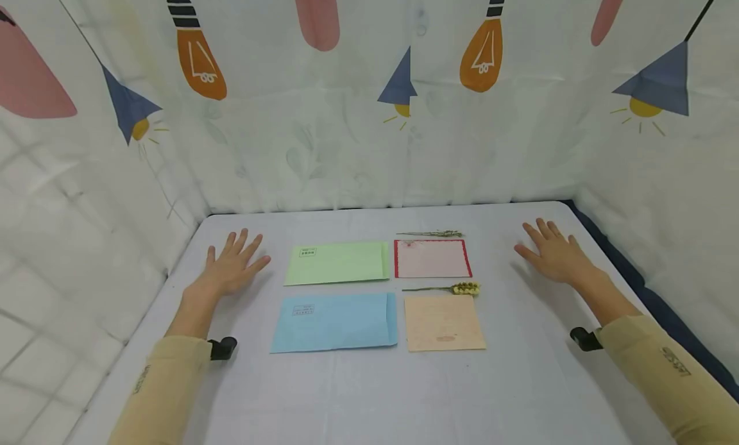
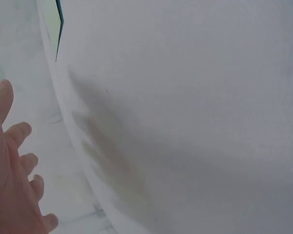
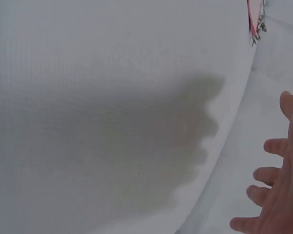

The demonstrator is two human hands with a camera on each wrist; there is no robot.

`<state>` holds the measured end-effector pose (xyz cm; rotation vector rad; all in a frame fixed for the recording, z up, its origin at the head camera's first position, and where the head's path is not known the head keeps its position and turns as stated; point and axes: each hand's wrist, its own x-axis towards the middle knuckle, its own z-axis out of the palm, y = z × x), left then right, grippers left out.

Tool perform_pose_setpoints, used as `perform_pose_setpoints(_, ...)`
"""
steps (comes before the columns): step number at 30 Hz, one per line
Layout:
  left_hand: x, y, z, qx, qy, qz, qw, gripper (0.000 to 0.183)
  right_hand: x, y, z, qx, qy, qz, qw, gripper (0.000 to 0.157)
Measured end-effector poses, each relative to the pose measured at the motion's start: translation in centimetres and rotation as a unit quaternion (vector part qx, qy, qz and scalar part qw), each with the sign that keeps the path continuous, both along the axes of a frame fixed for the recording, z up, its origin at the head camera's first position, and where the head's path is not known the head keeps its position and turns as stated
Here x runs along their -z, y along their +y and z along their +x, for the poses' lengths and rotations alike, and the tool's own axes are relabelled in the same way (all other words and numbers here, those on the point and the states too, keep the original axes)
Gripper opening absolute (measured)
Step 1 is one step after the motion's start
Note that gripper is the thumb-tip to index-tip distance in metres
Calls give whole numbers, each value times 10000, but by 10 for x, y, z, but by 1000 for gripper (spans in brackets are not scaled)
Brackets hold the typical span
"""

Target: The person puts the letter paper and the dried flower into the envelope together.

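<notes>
The blue envelope (image 1: 340, 326) and tan card (image 1: 443, 320) lie nearest on the desk (image 1: 369, 400); behind, the green envelope (image 1: 340, 267) and red-edged card (image 1: 433, 261). Left hand (image 1: 229, 268) and right hand (image 1: 560, 259) flank these 4 — empty, fingers spread wide. It seems a waiting step; reaching calls for moving inward.

We see a green envelope (image 1: 337, 263), blue envelope (image 1: 333, 323), red-edged pink card (image 1: 433, 260), tan card (image 1: 444, 322) and white curtain (image 1: 346, 156) patterned with orange bulbs (image 1: 484, 55).

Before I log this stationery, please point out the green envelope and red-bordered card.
Green envelope (image 1: 337, 264): head view, middle of its upper face.
Red-bordered card (image 1: 433, 260): head view, middle of its pale panel.
</notes>
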<state>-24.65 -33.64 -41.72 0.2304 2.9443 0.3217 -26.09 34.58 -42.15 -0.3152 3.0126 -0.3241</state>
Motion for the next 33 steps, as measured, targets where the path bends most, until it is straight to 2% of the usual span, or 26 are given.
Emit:
perform_pose_setpoints(7, 1, 13, -2, 86, 160, -145, 9997, 87, -3, -11, 9, -120, 215, -155, 9996, 80)
perform_pose_setpoints(15, -5, 33, 5, 159, 429, 34, 9989, 81, -3, -24, 16, -111, 682, -255, 9973, 67)
perform_pose_setpoints(23, -6, 49, 11, 340, 728, 149, 9967, 77, -2, -36, 23, -36, 874, -808, 9929, 51)
perform_pose_setpoints(33, -9, 75, 21, 648, 995, 228, 9927, 73, -1, -56, 30, -259, 1205, -1647, 9786, 39)
